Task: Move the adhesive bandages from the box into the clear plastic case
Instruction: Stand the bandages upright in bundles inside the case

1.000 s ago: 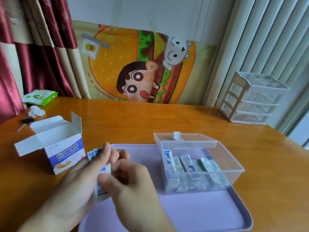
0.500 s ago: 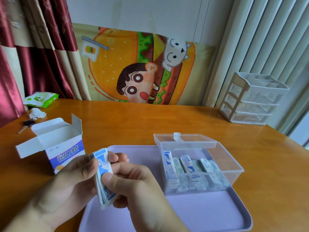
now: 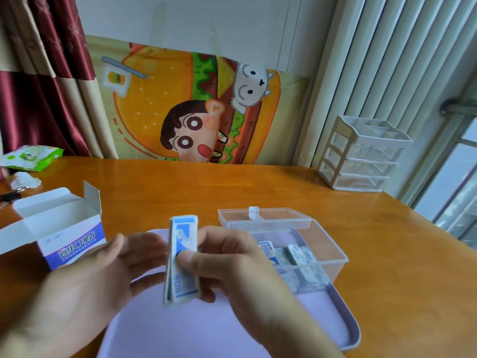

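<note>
Two hands meet over the lilac tray (image 3: 346, 329), and everything else lies to either side of that grip. Far off to its left sit a green wipes packet (image 3: 33, 156) and a crumpled tissue (image 3: 24, 180) on the wooden table (image 3: 387, 267). Nearer, just left of the grip, stands the opened bandage box (image 3: 64, 228), flaps up. The left hand (image 3: 103, 270) is relaxed, fingers loosely spread, its fingertips close to the stack. The stack of adhesive bandages (image 3: 183, 257) stands upright on edge, pinched by the right hand (image 3: 232, 264), thumb pressed on its front face. Just right of the grip, partly hidden behind that hand, the clear plastic case (image 3: 322, 257) sits open on the tray with bandages already inside. Well beyond it stands a small drawer unit (image 3: 361, 153).
</note>
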`<state>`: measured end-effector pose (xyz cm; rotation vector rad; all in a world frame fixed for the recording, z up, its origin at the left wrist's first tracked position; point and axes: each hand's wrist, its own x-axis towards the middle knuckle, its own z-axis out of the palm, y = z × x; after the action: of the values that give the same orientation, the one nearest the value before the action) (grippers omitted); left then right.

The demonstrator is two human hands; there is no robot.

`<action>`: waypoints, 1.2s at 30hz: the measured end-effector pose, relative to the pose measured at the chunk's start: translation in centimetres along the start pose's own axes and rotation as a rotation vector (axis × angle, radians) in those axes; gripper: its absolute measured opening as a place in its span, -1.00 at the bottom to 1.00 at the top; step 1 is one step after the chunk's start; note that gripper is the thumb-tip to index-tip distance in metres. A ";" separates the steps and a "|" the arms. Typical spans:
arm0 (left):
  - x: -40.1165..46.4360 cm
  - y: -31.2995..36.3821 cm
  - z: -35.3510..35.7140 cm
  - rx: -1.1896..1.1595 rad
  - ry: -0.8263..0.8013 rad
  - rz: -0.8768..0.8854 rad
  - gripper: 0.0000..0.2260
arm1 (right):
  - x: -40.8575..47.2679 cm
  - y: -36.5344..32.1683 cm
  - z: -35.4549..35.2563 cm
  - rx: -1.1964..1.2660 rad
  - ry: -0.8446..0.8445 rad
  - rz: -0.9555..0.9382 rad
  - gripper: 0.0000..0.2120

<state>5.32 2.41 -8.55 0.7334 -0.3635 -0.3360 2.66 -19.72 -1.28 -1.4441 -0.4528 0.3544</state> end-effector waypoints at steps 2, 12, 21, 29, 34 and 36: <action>-0.4 0.6 0.0 0.226 0.224 0.056 -0.31 | -0.1 -2.0 -3.0 -0.111 0.086 -0.010 -0.81; -0.8 0.3 1.4 0.353 0.278 -0.031 -0.35 | 0.7 -4.7 -13.8 -1.061 0.261 0.483 -0.86; -0.8 0.1 1.7 0.422 0.258 -0.063 -0.34 | 2.7 -2.0 -13.2 -1.181 0.224 0.639 -0.79; -0.9 0.2 1.5 0.460 0.250 -0.067 -0.35 | 3.3 -1.0 -12.8 -1.371 0.283 0.602 -0.60; -1.1 0.2 2.0 0.510 0.253 -0.059 -0.30 | 3.6 -1.4 -11.8 -1.454 0.238 0.595 -0.50; -1.2 0.2 2.0 0.532 0.251 -0.062 -0.29 | 3.7 -1.4 -11.5 -1.492 0.218 0.587 -0.54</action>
<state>3.40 1.84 -7.26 1.2962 -0.1903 -0.2012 11.54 -28.00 -0.39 -3.0565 -0.0220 0.3008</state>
